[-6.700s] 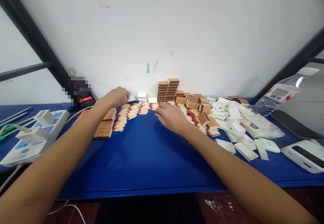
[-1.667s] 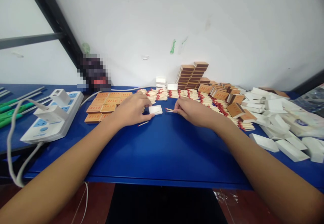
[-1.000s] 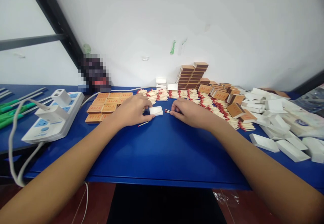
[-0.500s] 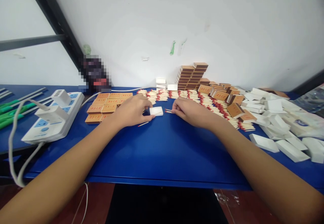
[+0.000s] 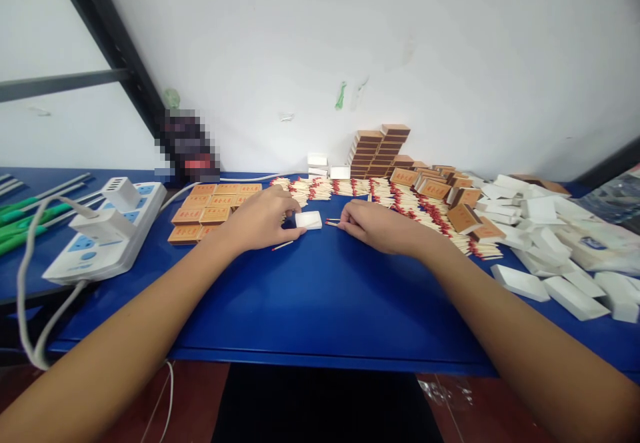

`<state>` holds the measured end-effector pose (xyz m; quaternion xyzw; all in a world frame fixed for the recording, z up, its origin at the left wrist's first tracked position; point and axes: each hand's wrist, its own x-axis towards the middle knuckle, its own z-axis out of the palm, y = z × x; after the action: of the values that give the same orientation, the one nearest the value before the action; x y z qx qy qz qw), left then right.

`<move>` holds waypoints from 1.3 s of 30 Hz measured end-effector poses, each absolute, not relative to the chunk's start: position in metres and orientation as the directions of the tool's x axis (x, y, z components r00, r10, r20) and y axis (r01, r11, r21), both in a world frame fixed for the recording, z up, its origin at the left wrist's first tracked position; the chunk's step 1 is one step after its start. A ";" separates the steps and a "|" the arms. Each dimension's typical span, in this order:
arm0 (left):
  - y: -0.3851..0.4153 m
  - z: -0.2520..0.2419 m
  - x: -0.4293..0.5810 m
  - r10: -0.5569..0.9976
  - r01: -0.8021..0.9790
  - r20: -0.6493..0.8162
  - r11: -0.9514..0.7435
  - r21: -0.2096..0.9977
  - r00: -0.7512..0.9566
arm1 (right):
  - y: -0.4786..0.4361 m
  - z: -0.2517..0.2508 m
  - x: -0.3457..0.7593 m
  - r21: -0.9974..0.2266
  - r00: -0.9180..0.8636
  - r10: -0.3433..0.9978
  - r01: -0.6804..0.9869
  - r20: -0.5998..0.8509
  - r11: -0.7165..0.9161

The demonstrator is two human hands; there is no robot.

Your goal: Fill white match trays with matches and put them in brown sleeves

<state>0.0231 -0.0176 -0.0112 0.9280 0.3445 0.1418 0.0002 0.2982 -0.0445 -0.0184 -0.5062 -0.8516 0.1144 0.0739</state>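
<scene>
Thumb and fingers of my left hand (image 5: 273,217) close on the left end of a small white matchbox tray (image 5: 309,220) at the middle of the table. Just right of it, my right hand (image 5: 365,223) pinches a few matches (image 5: 332,221), their red heads pointing left toward the tray, a small gap apart. A loose match (image 5: 283,246) lies below my left hand. Behind both hands runs a long spread of red-tipped matches (image 5: 320,189), continuing to the right as a dense pile (image 5: 425,213).
Orange matchboxes (image 5: 215,214) sit in stacks at left; more brown matchboxes (image 5: 379,153) are piled by the wall. White trays (image 5: 525,283) lie heaped at right beside a tissue pack (image 5: 595,243). A power strip (image 5: 105,229) and green-handled tools (image 5: 25,223) are far left.
My right hand has shifted slightly downward with the matches still pinched. My left hand and the tray stay in place.
</scene>
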 end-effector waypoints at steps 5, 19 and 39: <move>-0.020 -0.010 0.024 0.577 0.604 0.325 -0.797 0.020 0.750 | -0.052 -0.010 0.295 -0.360 -0.485 0.869 0.796 0.099 0.486; -0.020 -0.009 0.026 0.462 0.510 0.407 -0.860 -0.011 0.788 | -0.063 -0.012 0.271 -0.201 -0.502 0.832 0.813 0.236 0.547; -0.004 -0.004 0.012 0.562 0.594 0.454 -0.800 0.087 0.691 | -0.041 -0.021 0.295 -0.266 -0.410 0.874 0.840 0.260 0.473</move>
<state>0.0125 -0.0042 -0.0039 0.9189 0.3145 0.2356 -0.0332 0.2953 -0.0413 -0.0207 -0.5112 -0.8383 0.0468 0.1835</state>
